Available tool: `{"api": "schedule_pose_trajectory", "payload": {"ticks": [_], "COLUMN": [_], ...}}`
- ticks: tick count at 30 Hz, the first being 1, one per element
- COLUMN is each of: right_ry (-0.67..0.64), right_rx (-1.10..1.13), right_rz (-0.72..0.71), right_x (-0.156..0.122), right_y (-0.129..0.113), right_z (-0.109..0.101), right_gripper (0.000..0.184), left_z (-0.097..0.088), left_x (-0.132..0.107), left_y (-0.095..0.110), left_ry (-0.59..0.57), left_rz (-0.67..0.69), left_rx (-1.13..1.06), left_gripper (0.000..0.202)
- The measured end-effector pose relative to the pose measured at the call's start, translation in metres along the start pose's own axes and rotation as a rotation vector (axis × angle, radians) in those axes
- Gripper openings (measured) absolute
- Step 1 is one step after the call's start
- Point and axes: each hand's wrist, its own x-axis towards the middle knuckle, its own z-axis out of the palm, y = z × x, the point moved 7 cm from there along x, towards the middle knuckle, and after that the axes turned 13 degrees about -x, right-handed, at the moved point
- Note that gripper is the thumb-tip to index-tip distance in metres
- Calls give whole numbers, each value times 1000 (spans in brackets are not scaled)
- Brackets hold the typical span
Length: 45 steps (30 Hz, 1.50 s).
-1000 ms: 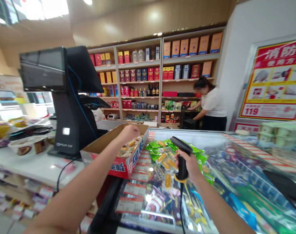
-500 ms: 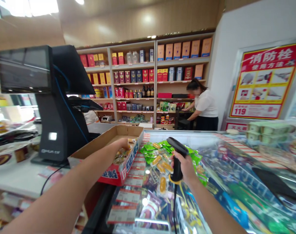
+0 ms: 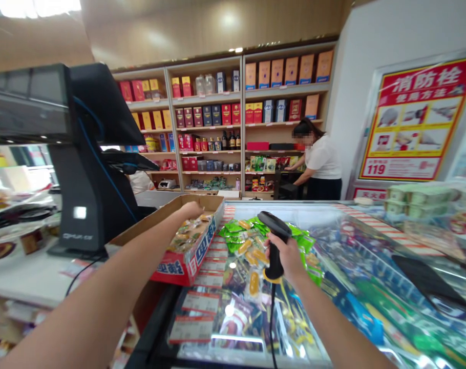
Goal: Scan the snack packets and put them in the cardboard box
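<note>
My right hand (image 3: 289, 254) is wrapped round the grip of a black barcode scanner (image 3: 275, 225), held upright over the glass counter, its cord hanging toward me. Beneath and behind the scanner lie green snack packets (image 3: 233, 231) and several clear-wrapped yellow snacks (image 3: 254, 283). My left hand (image 3: 191, 209) reaches into a shallow cardboard box (image 3: 169, 270) with red and blue printing. Small wrapped snacks (image 3: 185, 234) lie inside the box, just below that hand. Its fingers are mostly hidden, so whether they hold anything cannot be made out.
A black point-of-sale terminal (image 3: 79, 154) stands left of the box. Packaged goods show through the glass counter (image 3: 202, 353). A dark phone-like slab (image 3: 428, 279) and green cartons (image 3: 421, 197) lie to the right. Beyond the counter, a person (image 3: 323, 159) stands by stocked shelves (image 3: 206, 102).
My left hand has lifted and shifted slightly back and left within the box, uncovering more of the wrapped snacks. The scanner stays in my right hand; the view has shifted slightly.
</note>
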Motion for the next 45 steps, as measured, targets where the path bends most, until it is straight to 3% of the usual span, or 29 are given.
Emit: {"api": "schedule_pose_trajectory", "payload": {"ticks": [3, 6, 8, 12, 13, 16, 19, 23, 26, 37, 45], "right_ry": [-17, -17, -15, -16, -23, -95, -222, -361, -396, -378, -379], "right_rx": [-8, 4, 6, -18, -26, -78, -184, -273, -285, -301, -281], "right_rz": [2, 6, 5, 5, 3, -3, 4, 17, 28, 26, 26], "right_x": [-1, -3, -5, -6, -6, -7, -11, -18, -21, -22, -21], "right_y": [1, 0, -3, -7, -7, -8, -6, 1, 5, 5, 8], "right_z": [2, 3, 3, 1, 1, 5, 14, 29, 35, 34, 34], "right_gripper": [32, 29, 28, 27, 27, 27, 27, 28, 26, 27, 25], "left_z": [-33, -41, -22, 60, 79, 115, 127, 130, 130, 129, 129], "left_x": [-10, -43, -75, -127, -132, -131, -120, -115, -116, -117, -118], "left_y": [16, 45, 62, 83, 82, 70, 58, 53, 56, 61, 61], "left_ry": [12, -36, -76, -210, -191, -96, -54, 0, 45, 35, 33], "left_rz": [-4, 94, 120, 101, 103, 137, 164, 171, 209, 311, 301], "left_rx": [-214, -862, -1242, -1558, -1602, -1665, -1668, -1603, -1594, -1621, -1639], "left_gripper": [33, 32, 30, 28, 32, 46, 54, 60, 61, 57, 60]}}
